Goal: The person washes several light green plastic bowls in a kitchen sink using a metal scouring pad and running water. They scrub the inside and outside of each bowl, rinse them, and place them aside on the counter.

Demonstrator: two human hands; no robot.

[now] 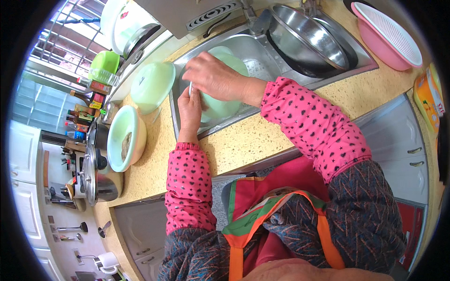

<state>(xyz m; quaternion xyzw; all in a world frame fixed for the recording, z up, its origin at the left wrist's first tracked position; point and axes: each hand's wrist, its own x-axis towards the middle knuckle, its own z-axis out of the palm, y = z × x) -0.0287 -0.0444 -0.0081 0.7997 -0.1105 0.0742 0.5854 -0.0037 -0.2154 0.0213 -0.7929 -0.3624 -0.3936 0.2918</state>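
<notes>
My left hand (190, 107) pinches a small item with a whitish edge (190, 88) over the steel sink (263, 66); what it is I cannot tell. Just above it my right hand (218, 78) is bent over, fingertips close to that edge; whether it grips anything is hidden. Beneath both hands a pale green plastic basin (225, 107) lies in the sink. Left of the sink, another pale green bowl (153, 86) leans at the wall. Nearer me on the counter, a pale basin (139, 135) holds a brownish-grey piece of food (126, 145).
Large steel bowls (309, 38) stand at the sink's right, with a pink basin and white colander (386, 38) beyond. A steel pressure cooker (105, 179) and several bottles (88, 105) line the left. An orange package (429, 98) is at far right; the faucet (249, 15) rises behind the sink.
</notes>
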